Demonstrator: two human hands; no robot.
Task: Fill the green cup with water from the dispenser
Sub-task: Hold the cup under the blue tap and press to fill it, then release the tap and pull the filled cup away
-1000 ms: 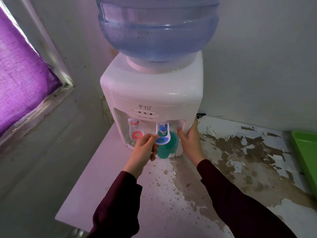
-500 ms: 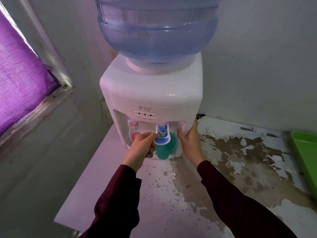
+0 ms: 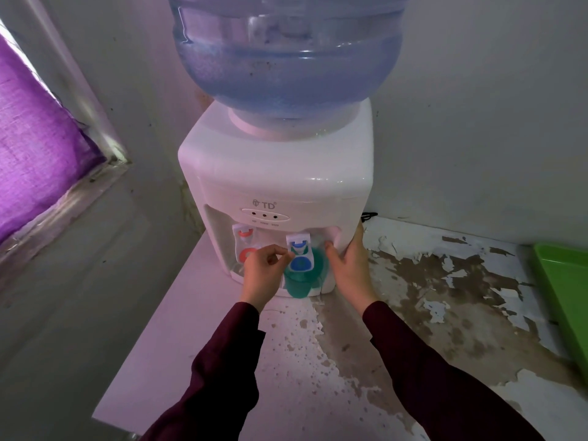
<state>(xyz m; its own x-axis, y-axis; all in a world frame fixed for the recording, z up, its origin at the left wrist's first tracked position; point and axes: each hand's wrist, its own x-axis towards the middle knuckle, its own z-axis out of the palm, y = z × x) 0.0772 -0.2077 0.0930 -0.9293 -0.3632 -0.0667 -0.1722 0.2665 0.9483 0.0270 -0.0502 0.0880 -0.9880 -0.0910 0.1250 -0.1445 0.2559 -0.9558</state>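
The white water dispenser [image 3: 276,186] stands on the table against the wall, with a large blue bottle [image 3: 286,58] on top. A green cup [image 3: 297,286] sits on the drip tray right under the blue tap lever [image 3: 300,264], and the lever hides its rim. My left hand [image 3: 264,275] is curled, its fingertips pinching the left edge of the blue lever. My right hand [image 3: 353,272] clasps the dispenser's front right corner, thumb in front and fingers along the side. I cannot tell the water level in the cup.
A red tap [image 3: 246,254] is left of the blue one, partly behind my left hand. The table top [image 3: 429,281] has peeling paint. A green tray [image 3: 566,297] lies at the right edge. A purple curtain [image 3: 41,154] covers the window on the left.
My left hand's fingers have closed in on the blue lever's left side. My right hand stays on the dispenser's corner. The cup has not moved.
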